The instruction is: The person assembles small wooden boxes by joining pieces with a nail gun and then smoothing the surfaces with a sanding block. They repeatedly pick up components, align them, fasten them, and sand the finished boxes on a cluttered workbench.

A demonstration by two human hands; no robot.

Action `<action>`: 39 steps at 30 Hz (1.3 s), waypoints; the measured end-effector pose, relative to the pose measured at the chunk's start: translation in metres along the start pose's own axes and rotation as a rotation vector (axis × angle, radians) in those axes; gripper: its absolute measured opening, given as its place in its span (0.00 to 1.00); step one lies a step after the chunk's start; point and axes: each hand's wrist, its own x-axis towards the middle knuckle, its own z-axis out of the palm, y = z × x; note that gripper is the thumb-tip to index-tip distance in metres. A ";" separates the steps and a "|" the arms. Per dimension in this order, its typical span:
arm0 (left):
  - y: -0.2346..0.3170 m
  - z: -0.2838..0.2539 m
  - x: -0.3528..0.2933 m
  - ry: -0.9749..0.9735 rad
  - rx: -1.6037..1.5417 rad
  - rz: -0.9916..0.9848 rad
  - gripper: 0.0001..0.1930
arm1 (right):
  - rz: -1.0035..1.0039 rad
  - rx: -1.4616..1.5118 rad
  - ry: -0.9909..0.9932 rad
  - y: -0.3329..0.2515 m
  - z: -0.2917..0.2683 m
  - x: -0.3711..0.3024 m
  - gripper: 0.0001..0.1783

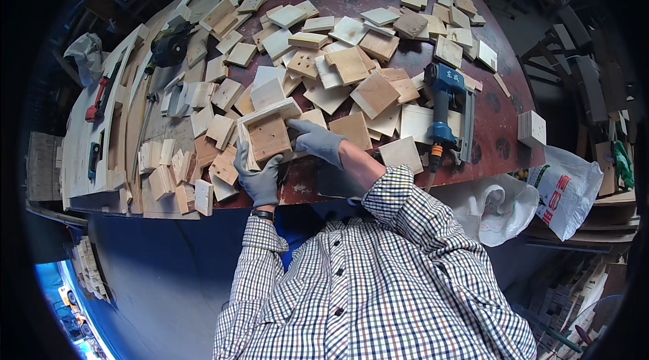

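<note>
Between my gloved hands is a small wooden box [269, 135] with raised side walls, tilted so that its inside shows. My left hand [259, 174] grips its near left corner, fingers wrapped round the wall. At the box's right side, my right hand [316, 141] presses its fingers against the wall; some fingertips are hidden behind it. Loose wooden blocks [351, 66] lie piled just beyond the box. To the right of my right hand, a blue nail gun [443, 106] with an orange hose fitting rests on the red tabletop [497, 113].
Small wood blocks [162, 181] crowd the table's near left. Long boards [111, 137] carry a red-handled tool [99, 100] and a black tool [169, 45] at the left. White plastic sacks [497, 208] hang by the right edge, below a stack of white pieces [532, 129].
</note>
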 end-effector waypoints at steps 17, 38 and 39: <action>0.012 0.000 0.004 0.007 -0.009 0.000 0.47 | 0.189 0.224 -0.020 0.000 -0.002 0.009 0.46; 0.018 -0.001 0.004 -0.012 -0.036 -0.021 0.45 | 0.097 0.324 -0.127 -0.007 0.008 0.004 0.22; 0.015 -0.003 0.004 0.003 -0.034 -0.010 0.45 | 0.203 0.381 -0.042 -0.023 0.019 -0.003 0.06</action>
